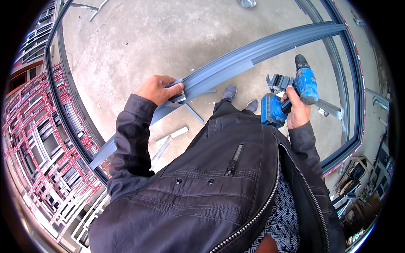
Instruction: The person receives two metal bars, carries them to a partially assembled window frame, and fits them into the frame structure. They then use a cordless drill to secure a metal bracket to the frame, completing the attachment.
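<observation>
My left hand [157,89] grips the near end of a long grey aluminium frame profile [253,50], which runs from my hand up to the right. A small metal corner piece [179,98] sits at that end under my fingers. My right hand [297,110] holds a blue cordless drill [304,81] by its grip, bit pointing up and away. The drill's battery block [271,110] sits left of my wrist. A second grey profile [110,148] slants down to the left below my left arm. My dark jacket fills the lower middle.
Stacks of red-wrapped frame sections [38,143] fill the left side. A large grey frame [353,105] lies on the concrete floor at right, curving around. Short offcuts [171,137] lie by my feet [238,98]. Clutter [358,177] stands at the lower right.
</observation>
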The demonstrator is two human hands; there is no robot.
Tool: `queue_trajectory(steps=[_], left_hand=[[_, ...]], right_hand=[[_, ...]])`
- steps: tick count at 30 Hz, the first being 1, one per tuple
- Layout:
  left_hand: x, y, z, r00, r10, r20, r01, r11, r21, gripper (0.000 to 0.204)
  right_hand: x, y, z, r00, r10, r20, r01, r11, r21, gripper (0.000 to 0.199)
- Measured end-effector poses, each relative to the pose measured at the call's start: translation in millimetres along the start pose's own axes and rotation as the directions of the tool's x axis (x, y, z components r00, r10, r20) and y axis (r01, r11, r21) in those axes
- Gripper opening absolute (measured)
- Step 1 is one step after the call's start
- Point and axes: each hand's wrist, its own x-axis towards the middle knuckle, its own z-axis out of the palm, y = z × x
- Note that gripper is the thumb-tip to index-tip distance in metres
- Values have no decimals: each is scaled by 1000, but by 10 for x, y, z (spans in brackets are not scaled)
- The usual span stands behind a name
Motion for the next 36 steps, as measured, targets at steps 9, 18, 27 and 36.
queue_trajectory(steps=[9, 18, 27, 36], left_hand=[[-395, 489, -193, 976, 215, -43, -193, 935, 297, 51], [-274, 738, 34, 796, 605, 12, -449, 576, 683, 59], [-176, 479, 422, 683, 710, 169, -567, 370, 736, 51], [-288, 467, 489, 738, 626, 252, -503, 261, 824, 43]], right_hand=[[-12, -48, 49, 1000, 9, 3, -9, 1000, 2, 17], [18, -11, -4, 999, 29, 16, -29, 999, 25, 20], [33, 27, -33, 999, 35, -1, -35, 999, 31, 21], [72, 40, -70, 999, 49, 13, -49, 999, 24, 23]])
